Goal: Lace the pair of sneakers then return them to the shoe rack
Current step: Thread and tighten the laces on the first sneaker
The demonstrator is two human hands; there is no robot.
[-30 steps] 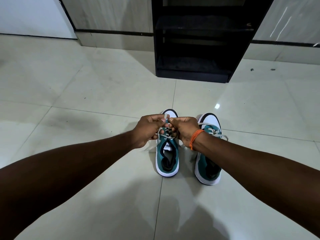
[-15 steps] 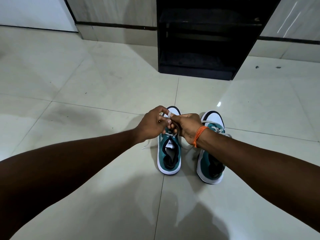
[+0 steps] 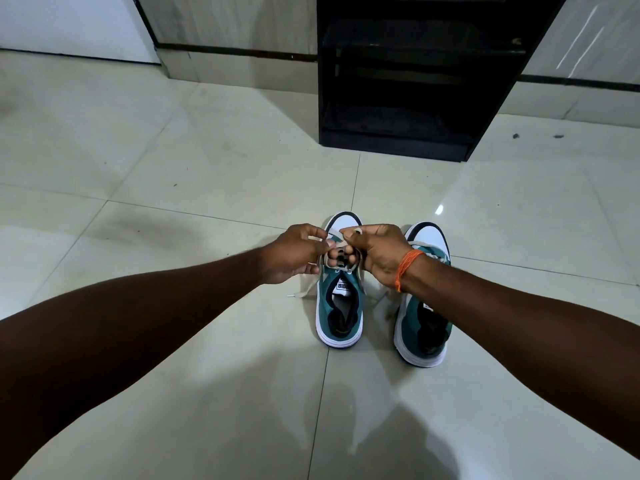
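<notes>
Meanwhile both hands, left hand (image 3: 294, 252) and right hand (image 3: 375, 252), pinch the lace (image 3: 332, 233) above the left sneaker (image 3: 341, 306)

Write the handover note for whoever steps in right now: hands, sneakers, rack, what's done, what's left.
Left hand: pinching the white lace over the left sneaker.
Right hand: closed on the same lace's other side, orange wrist thread showing.
Both sneakers stand side by side on the tiled floor, toes toward the black shoe rack.
Done: left sneaker appears laced; the tie is in progress, with loose ends trailing on the floor.
Right sneaker: laces visible near the toe, state unclear behind the wrist.
Left: finish the tie, check the right sneaker, put both on the rack.
</notes>
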